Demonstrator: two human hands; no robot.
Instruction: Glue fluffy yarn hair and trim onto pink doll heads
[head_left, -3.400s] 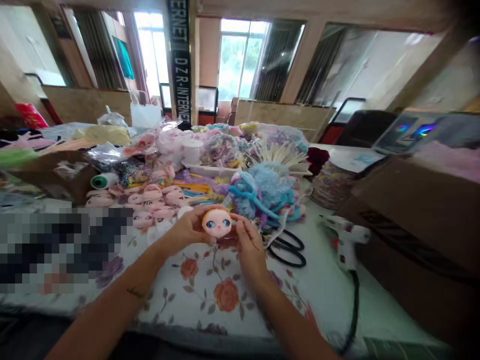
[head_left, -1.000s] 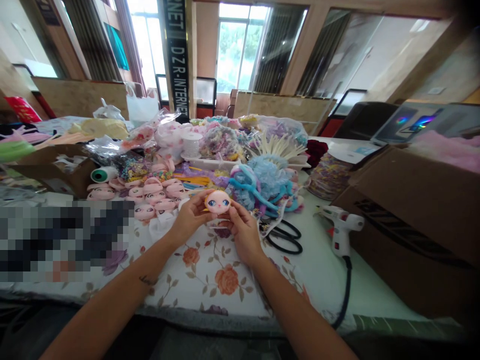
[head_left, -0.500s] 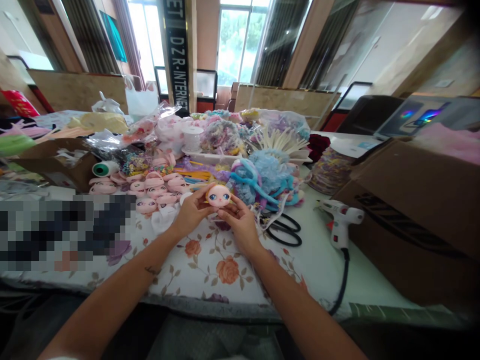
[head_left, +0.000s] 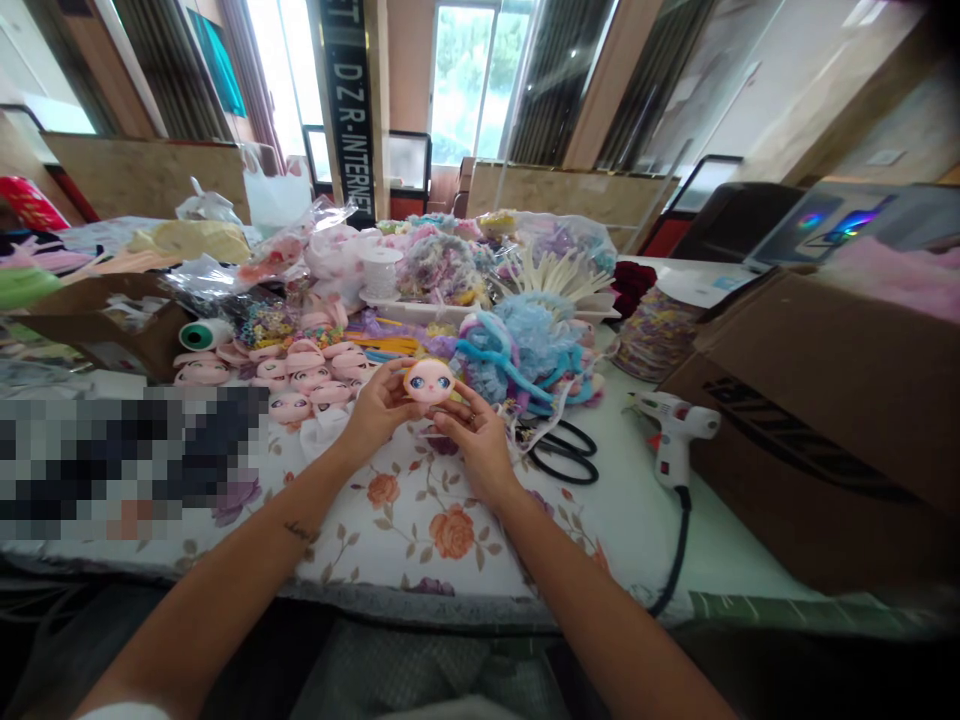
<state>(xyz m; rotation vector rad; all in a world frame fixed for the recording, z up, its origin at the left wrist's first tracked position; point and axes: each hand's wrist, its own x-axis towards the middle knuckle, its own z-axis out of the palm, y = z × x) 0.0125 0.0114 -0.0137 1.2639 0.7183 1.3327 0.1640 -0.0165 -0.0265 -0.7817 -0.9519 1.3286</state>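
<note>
A small pink doll head [head_left: 428, 381] with blue eyes and orange hair faces me, held between both hands above the floral tablecloth [head_left: 420, 520]. My left hand [head_left: 377, 410] curls round its left side. On its right side and underneath, my right hand [head_left: 480, 440] grips it with bent fingers. Several bare pink doll heads [head_left: 300, 380] lie in rows just left of my hands. A heap of blue and purple yarn pompoms [head_left: 525, 355] sits right behind the held head.
Black scissors [head_left: 562, 455] lie right of my right hand. A white glue gun [head_left: 671, 430] with a black cord lies further right, beside a big cardboard box [head_left: 825, 410]. Bags of trims and a thread spool [head_left: 380, 272] crowd the back of the table.
The doll head and both hands have shifted slightly farther from me, up the table, and the camera has tilted down a little. Both hands keep hold of the head.
</note>
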